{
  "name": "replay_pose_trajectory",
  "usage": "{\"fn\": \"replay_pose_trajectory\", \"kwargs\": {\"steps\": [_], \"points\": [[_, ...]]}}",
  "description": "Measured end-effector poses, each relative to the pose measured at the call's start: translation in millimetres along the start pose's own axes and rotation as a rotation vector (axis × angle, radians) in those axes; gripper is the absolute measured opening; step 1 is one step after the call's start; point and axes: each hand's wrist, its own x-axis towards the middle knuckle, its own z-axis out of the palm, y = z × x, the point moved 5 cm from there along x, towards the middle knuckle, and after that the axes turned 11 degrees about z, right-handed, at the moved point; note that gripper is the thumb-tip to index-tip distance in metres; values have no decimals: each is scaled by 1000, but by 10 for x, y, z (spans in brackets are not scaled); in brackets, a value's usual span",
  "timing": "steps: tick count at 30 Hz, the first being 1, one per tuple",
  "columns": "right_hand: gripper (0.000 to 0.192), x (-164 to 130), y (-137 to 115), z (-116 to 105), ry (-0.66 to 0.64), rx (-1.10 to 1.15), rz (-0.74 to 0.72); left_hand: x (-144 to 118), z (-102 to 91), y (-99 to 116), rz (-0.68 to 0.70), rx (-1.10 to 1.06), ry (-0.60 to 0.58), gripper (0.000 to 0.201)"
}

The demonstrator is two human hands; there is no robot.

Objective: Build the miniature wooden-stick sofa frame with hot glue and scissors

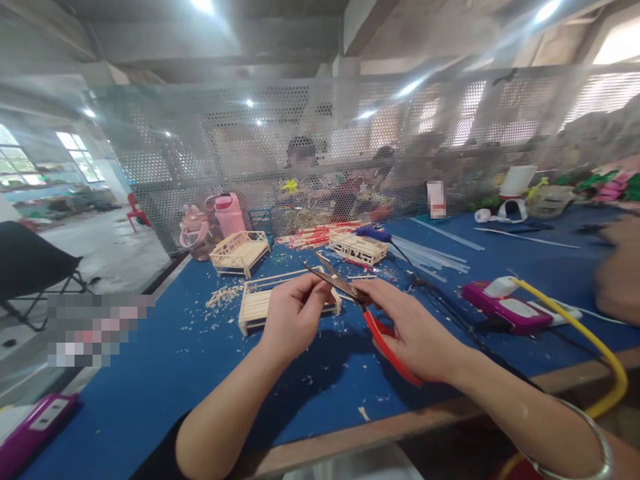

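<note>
My right hand (pixel 407 323) is closed around the red handles of a pair of scissors (pixel 383 343), whose blades are spread and point up and left. Close beside the blades, my left hand (pixel 297 310) is pinched, and whatever its fingertips hold is too small to make out. Behind my left hand lies a small wooden stick frame (pixel 255 307) with a slatted bed, partly hidden by that hand. Farther back stand a finished-looking miniature wooden bench (pixel 240 252) and another small slatted wooden piece (pixel 357 248).
Wood offcuts (pixel 225 295) litter the blue table (pixel 200 387). A blue-handled glue gun (pixel 374 234), clear glue sticks (pixel 430 253) and red-tipped sticks (pixel 320 235) lie behind. At right are a purple power strip (pixel 505 308), a yellow cable (pixel 580 323) and another person's blurred arm (pixel 620 280).
</note>
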Motion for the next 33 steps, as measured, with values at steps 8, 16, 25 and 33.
{"fn": "replay_pose_trajectory", "kwargs": {"steps": [8, 16, 25, 33], "points": [[45, -10, -92, -71, -35, 45, -54, -20, -11, 53, 93, -45, -22, 26], [37, -22, -18, -68, 129, 113, 144, -20, 17, 66, 104, -47, -49, 27], [18, 43, -11, -5, 75, 8, 229, -14, 40, 58, 152, 28, -24, 20], [20, 46, -39, 8, 71, -42, 225, -43, 26, 76, 169, 40, 40, 18]]}}
